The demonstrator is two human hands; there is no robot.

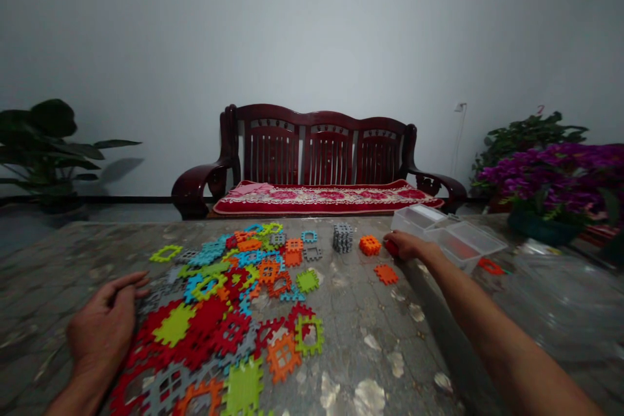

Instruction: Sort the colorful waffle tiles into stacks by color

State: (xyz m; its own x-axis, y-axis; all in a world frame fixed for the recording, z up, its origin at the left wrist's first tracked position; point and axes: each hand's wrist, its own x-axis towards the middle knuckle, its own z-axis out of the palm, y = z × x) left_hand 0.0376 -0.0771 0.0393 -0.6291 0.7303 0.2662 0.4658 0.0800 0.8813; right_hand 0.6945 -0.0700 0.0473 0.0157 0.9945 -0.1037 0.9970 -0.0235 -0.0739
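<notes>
Our right grip (410,246) pinches narrow on a red interlocking plastic piece (390,247), just left of the clear plastic box (446,234); our left grip (104,325) lies open beside the heaped pieces (205,331).

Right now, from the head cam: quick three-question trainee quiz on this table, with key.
1. True or false: the grey square pieces stand stacked on the table.
2. Which is nearer the clear plastic box: A) the left hand, or B) the right hand?
3. Fill in the blank: the small stack between the grey pieces and the right hand is ____ in colour.

Key: 1. True. 2. B. 3. Orange.
</notes>
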